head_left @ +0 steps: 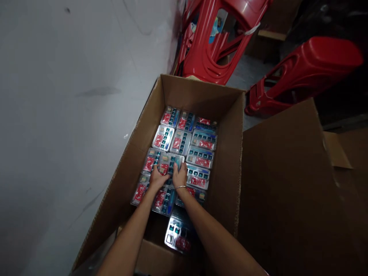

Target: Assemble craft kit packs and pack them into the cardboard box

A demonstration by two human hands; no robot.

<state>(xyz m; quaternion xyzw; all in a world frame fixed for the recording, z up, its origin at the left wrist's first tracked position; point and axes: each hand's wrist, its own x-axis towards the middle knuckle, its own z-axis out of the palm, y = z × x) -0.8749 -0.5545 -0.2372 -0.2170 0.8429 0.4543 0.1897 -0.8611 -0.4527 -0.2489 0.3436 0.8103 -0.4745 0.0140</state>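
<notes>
Inside a deep cardboard box point(202, 90), my left hand point(157, 178) and my right hand point(179, 177) hold one clear plastic kit case point(165, 158) from its two sides. A red packet and rows of teal pieces show through its lid. My left fingers press on its left part and my right hand, with a thin bracelet at the wrist, grips its right edge. Similar cases point(201, 156) lie in rows around it, close against each other. Nearer to me, a separate case point(177, 234) sits at an angle, partly in shadow beside my right forearm.
A pale wall point(71, 96) runs along the left of the box. Red plastic stools point(212, 63) stand behind it, and another red stool point(301, 73) lies to the right. A brown cardboard panel point(287, 184) rises at the right side.
</notes>
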